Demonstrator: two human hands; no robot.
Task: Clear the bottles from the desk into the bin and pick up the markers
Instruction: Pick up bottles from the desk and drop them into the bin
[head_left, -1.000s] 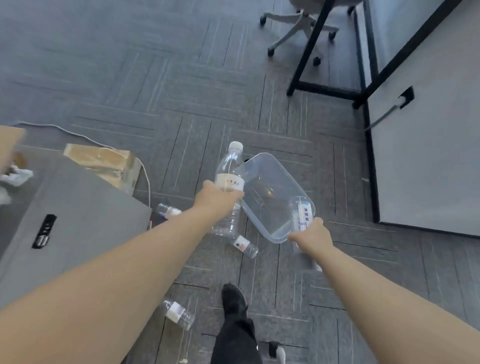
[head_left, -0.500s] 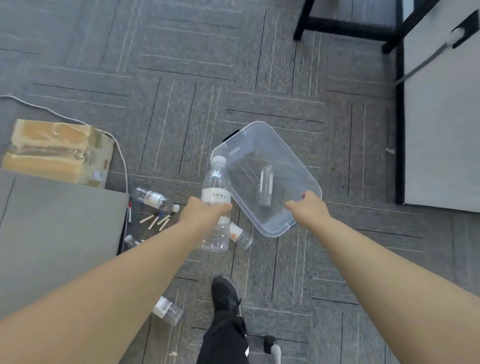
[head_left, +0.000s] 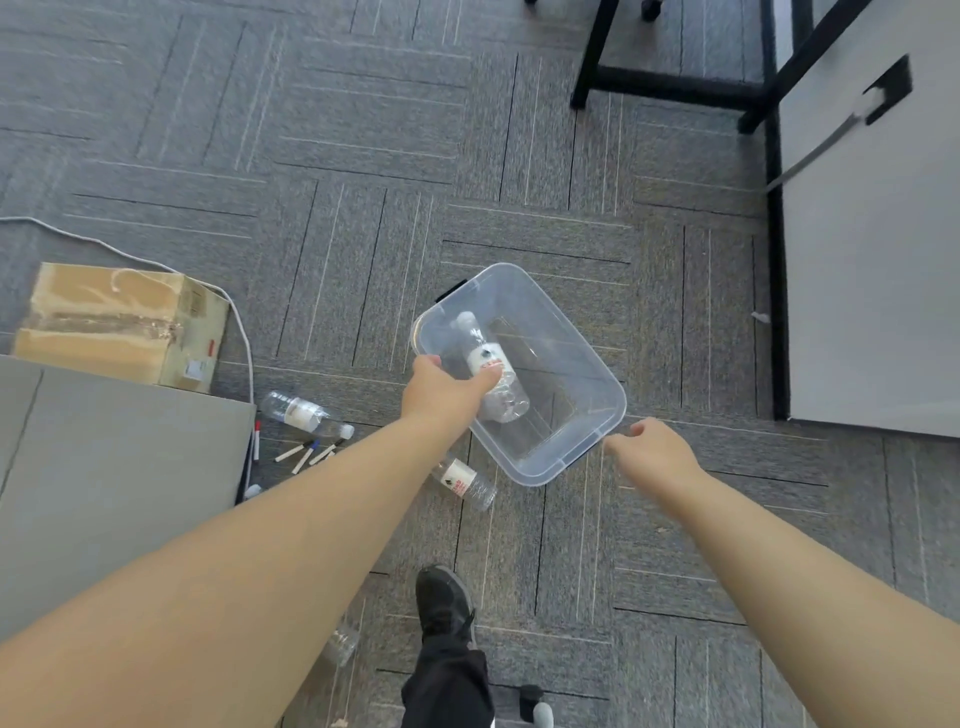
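Floor (head_left: 363, 156): grey carpet tiles. On it:
- bin (head_left: 571, 460), clear plastic
- box (head_left: 119, 322), cardboard, taped
- cable (head_left: 104, 247), white, passing the box
- bottle (head_left: 304, 415), on its side, near markers (head_left: 306, 452)
- bottle (head_left: 465, 480), on its side, just beside bin
- bottle (head_left: 343, 644), part hidden
- shoe (head_left: 444, 605), black
- frame feet (head_left: 670, 88), black

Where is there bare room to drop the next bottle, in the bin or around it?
Free: the bin's right half, between the held bottle and its right wall; also carpet beyond the bin. Crowded: the floor between desk and bin, with markers and loose bottles.
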